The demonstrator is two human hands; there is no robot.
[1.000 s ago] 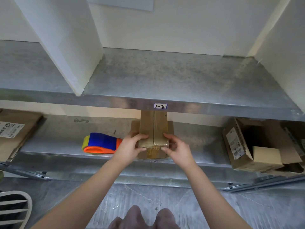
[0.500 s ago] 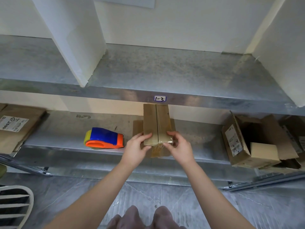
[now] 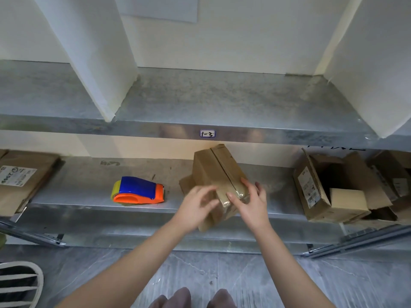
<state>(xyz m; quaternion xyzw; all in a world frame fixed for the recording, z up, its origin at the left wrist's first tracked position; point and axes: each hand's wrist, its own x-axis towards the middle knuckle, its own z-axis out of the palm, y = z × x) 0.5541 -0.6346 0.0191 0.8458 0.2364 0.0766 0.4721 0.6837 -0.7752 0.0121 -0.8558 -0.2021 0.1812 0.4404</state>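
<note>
Galvanized shelf [image 3: 89,187] w/ oblong taped cardboard box [image 3: 213,170], right hand [image 3: 251,203] gripping glossy end; left hand [image 3: 195,205] blurred, grip unclear.

Handwritten "1-3" on the small label [image 3: 207,133] on the upper shelf's front edge [image 3: 278,134]; box stickers [image 3: 308,185] unreadable.

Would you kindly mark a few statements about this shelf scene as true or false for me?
1. The tape dispenser lies left of the box. True.
2. The label on the upper shelf edge reads 2-5. False: it reads 1-3.
3. The right hand holds the box's near end. True.
4. The tape dispenser is green and black. False: it is blue and orange, with some yellow.
5. The left hand rests on the tape dispenser. False: it is at the box, beside the right hand.
</note>
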